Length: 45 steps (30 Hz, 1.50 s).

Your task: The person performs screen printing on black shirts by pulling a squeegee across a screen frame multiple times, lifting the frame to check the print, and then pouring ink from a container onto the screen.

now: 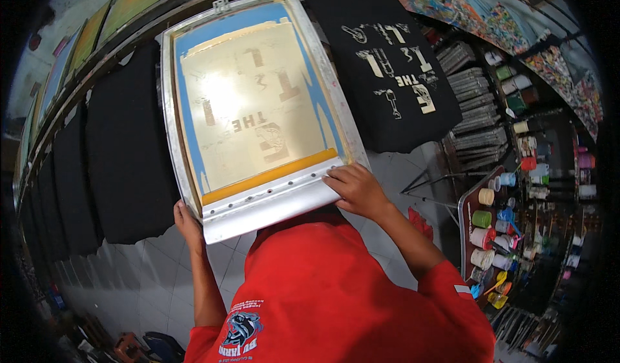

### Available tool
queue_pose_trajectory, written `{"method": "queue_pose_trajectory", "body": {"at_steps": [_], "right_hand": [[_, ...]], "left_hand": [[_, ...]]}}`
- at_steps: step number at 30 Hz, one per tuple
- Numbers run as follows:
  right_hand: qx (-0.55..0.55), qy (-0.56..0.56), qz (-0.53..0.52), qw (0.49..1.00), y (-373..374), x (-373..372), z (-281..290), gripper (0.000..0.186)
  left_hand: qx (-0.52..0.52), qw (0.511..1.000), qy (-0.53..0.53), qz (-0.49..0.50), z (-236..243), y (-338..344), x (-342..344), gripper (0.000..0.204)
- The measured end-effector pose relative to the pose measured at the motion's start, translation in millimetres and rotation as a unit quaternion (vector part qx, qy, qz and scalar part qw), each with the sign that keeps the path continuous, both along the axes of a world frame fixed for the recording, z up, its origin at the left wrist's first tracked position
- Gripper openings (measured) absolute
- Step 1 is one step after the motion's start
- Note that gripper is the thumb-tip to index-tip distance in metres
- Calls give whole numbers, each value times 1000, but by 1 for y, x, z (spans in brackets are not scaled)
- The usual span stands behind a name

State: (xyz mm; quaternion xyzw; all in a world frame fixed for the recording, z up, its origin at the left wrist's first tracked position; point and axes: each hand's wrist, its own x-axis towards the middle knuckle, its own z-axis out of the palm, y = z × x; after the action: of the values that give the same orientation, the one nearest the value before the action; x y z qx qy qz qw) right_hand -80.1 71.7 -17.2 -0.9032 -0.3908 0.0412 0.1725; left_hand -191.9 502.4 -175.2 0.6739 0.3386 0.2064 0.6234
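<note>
A screen-printing screen (323, 82) with a metal frame, blue margins and cream ink over its mesh lies in front of me. Lettering shapes show through the ink. Across its near end rests a squeegee (271, 172) with a yellow blade and a silver holder. My left hand (188, 226) is closed at the near left corner of the screen frame, its fingertips partly hidden. My right hand (357, 190) is closed over the right end of the squeegee holder, beside the near right corner of the frame.
Right of the screen lies a black shirt (387, 66) with a cream print. More black shirts (126, 150) lie in a row to the left. Ink tubs (483, 237) crowd a table at right, near stacked dark frames (475, 118). A tiled floor (152, 276) shows below.
</note>
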Motion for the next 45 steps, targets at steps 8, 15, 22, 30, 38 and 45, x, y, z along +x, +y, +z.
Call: {"method": "queue_pose_trajectory", "body": {"at_steps": [8, 15, 22, 30, 38, 45], "right_hand": [[30, 18, -3, 999, 4, 19, 16, 43], [50, -47, 28, 997, 1, 14, 4, 39], [41, -1, 51, 998, 9, 42, 16, 38], [9, 31, 38, 999, 14, 64, 26, 31], [13, 33, -19, 999, 23, 63, 26, 37], [13, 48, -39, 998, 27, 69, 29, 35]], "left_hand": [[-21, 999, 26, -16, 1, 0, -1, 43], [101, 994, 36, -9, -3, 6, 0, 40], [59, 998, 1, 34, 15, -8, 0, 41], [56, 997, -38, 41, -19, 0, -1, 39], [-31, 997, -58, 30, -36, 10, -4, 39], [0, 1000, -8, -2, -11, 1, -3, 37]]}}
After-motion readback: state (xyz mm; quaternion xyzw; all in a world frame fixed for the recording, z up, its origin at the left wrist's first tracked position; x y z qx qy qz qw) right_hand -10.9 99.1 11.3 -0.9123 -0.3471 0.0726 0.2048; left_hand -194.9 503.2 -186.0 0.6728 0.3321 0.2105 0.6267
